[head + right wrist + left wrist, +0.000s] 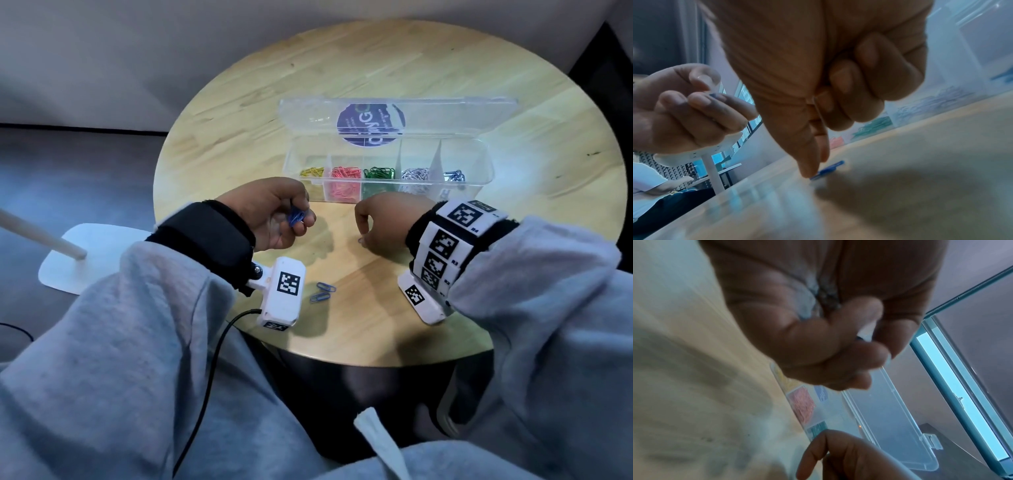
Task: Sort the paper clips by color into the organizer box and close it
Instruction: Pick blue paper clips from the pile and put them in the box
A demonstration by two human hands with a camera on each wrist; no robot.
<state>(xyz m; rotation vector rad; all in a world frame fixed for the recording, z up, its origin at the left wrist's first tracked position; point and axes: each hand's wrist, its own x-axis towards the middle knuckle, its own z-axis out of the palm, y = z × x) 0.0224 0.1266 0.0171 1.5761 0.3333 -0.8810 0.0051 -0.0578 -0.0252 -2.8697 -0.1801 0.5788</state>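
Down to the last blue clips

A blue clip [827,170] lay on the round table [394,65] under the right hand [383,219], index fingertip and thumb right at it, the other fingers curled in; I couldn't tell if it was actually pinched yet. Best move, I'd say, was to tip one end up with a nail before squeezing, since flat wire skates on smooth wood. The left hand [274,214] was raised, palm turned in, fingers and thumb clamped on a bunch of blue clips [296,217]. Two more loose clips [322,292] sat near the front edge (easy to forget). The organizer box [479,161] stood open behind the hands, blue compartment at its right end.
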